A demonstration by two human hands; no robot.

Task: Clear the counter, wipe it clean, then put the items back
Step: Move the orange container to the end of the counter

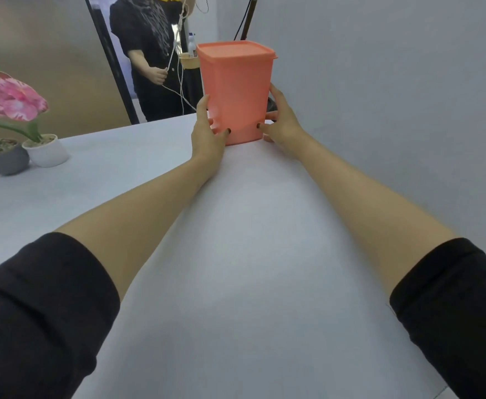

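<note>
Counter (250, 254): a pale, plain surface that runs from the near edge to the far end, where it meets a grey wall on the right.
Bystander (152, 53): a person in dark clothes stands beyond the far end of the counter, holding thin white cords in one hand.
Container (236, 93): a tall coral-pink plastic tub with a matching lid pressed on, upright at the far end of the counter, close to the wall; its base rests on the surface.
Left hand (208, 131): pressed flat against the container's left side near the base, fingers spread and curled round the wall, thumb on the front face.
Right hand (279, 119): mirrors it on the right side, fingers reaching behind the tub, thumb on the front near the base; both hands together clasp the container.
Sleeves: black, pushed up past the elbows.
Flowers (8, 102): pink blooms with green leaves, at the left edge of the counter, well apart from the tub.
Pots: a grey pot (5, 161) and a smaller white pot (47, 152), touching side by side under the flowers.
</note>
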